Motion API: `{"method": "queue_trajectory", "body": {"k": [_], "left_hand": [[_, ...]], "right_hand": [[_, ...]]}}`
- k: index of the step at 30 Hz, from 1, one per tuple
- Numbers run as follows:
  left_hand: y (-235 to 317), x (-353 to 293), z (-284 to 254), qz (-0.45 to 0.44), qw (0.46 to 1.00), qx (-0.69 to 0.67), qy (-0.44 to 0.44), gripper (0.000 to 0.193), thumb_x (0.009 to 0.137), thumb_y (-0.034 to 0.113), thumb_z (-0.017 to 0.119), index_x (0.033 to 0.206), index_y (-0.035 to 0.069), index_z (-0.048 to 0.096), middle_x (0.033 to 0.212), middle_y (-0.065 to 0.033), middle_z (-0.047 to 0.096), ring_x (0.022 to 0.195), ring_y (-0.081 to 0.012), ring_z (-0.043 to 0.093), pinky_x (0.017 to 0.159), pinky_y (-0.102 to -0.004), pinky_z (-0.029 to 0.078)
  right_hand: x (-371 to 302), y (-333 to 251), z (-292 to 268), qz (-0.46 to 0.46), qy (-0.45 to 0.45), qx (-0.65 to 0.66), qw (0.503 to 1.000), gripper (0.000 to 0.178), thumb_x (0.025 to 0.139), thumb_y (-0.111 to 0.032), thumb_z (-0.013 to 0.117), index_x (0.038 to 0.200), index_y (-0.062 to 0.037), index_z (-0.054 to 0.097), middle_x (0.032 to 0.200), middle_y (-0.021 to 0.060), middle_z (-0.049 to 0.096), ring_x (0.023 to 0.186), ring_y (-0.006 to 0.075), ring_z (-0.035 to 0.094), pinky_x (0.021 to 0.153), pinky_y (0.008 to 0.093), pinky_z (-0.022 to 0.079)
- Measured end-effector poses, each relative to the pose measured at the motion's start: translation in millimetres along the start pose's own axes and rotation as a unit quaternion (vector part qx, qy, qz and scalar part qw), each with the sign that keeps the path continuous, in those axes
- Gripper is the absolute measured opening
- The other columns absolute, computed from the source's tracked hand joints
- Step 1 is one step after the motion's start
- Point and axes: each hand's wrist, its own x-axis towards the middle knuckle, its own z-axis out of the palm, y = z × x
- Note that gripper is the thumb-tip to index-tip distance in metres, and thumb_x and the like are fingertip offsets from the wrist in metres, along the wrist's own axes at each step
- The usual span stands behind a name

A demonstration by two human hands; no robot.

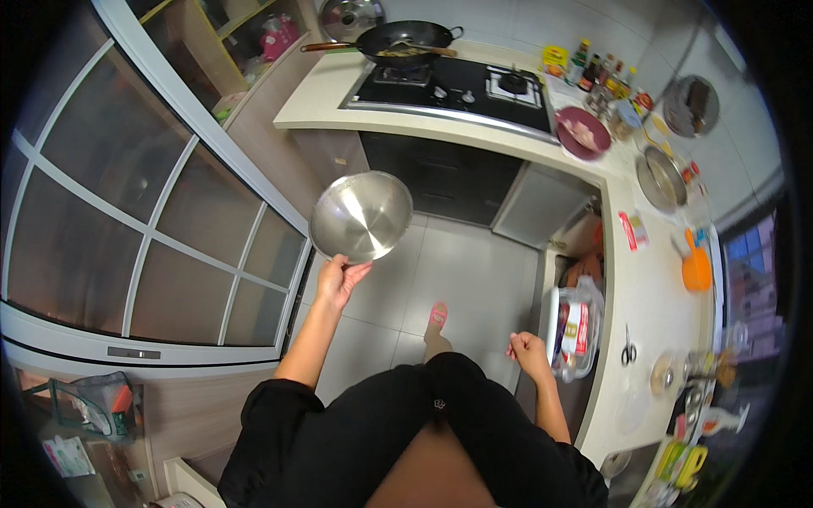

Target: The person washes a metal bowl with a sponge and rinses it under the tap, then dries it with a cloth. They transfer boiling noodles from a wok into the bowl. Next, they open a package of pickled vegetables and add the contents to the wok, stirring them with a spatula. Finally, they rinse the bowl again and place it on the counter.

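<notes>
My left hand [340, 284] grips the near rim of a shiny stainless steel bowl [360, 212], fingers wrapped over the edge and hidden in part. The bowl is tilted so its bare inside shows, held above the tiled floor in front of the lower cabinets. At my right side my right hand [529, 352] hangs in the air with its fingers curled in, and nothing shows in it. Just right of that hand, apart from it, is a clear plastic container [579, 326] with packages in it, by the counter's edge.
A wok [406, 41] with a spatula sits on the gas stove [453, 91]. A maroon bowl [583, 134] of pale meat stands beside it. The right counter [614, 279] bears scissors [628, 347] and an orange ladle [696, 264]. A cabinet door [538, 203] stands ajar.
</notes>
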Motion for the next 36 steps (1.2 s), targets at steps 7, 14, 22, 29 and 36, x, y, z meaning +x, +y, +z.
{"method": "queue_trajectory", "body": {"k": [7,14,22,29,36], "left_hand": [[80.6,118.8,29.0,0.069,0.994,-0.027,0.087,0.025,0.077,0.000,0.037,0.099,-0.013,0.031,0.100,-0.0291,0.046,0.082,-0.0426,0.058,0.072,-0.0466,0.052],[180.9,257.4,41.9,0.102,0.988,-0.006,0.116,0.024,0.078,0.001,0.034,0.095,-0.016,0.034,0.097,-0.0315,0.049,0.083,-0.0402,0.059,0.071,-0.0449,0.053],[264.5,435.1,23.6,0.081,0.992,-0.004,0.096,0.014,0.080,0.001,0.036,0.090,-0.009,0.036,0.096,-0.0228,0.045,0.087,-0.0428,0.056,0.074,-0.0479,0.052],[306.8,515.2,4.8,0.017,0.998,0.007,0.057,0.015,0.080,0.002,0.038,0.091,-0.009,0.036,0.094,-0.0217,0.046,0.087,-0.0413,0.056,0.080,-0.0489,0.049],[316.7,539.7,-15.9,-0.020,0.999,0.036,0.021,0.028,0.082,0.010,0.046,0.103,-0.006,0.039,0.089,-0.0123,0.053,0.080,-0.0346,0.060,0.075,-0.0443,0.051]], "right_hand": [[200.7,-102.4,-11.1,-0.158,0.030,-0.024,0.987,0.013,0.083,-0.007,0.047,0.088,0.0010,0.056,0.062,0.0040,0.056,0.055,0.0080,0.049,0.052,0.0227,0.040],[368.4,-298.2,-22.5,-0.335,0.054,-0.009,0.941,0.011,0.085,-0.011,0.050,0.088,-0.0030,0.057,0.072,-0.0020,0.054,0.061,0.0043,0.044,0.053,0.0180,0.035],[529.6,-434.6,4.7,-0.359,0.216,-0.248,0.873,0.026,0.071,-0.008,0.060,0.095,0.0028,0.055,0.093,0.0213,0.056,0.091,0.0365,0.052,0.082,0.0357,0.041],[603.7,-464.5,35.7,-0.176,0.086,-0.372,0.907,0.035,0.067,-0.011,0.066,0.092,0.0000,0.045,0.089,0.0237,0.055,0.084,0.0393,0.054,0.074,0.0414,0.044],[628.1,-484.1,61.4,-0.156,0.009,-0.325,0.933,0.054,0.071,-0.004,0.060,0.121,0.0009,0.038,0.083,0.0165,0.058,0.068,0.0215,0.059,0.067,0.0311,0.045]]}}
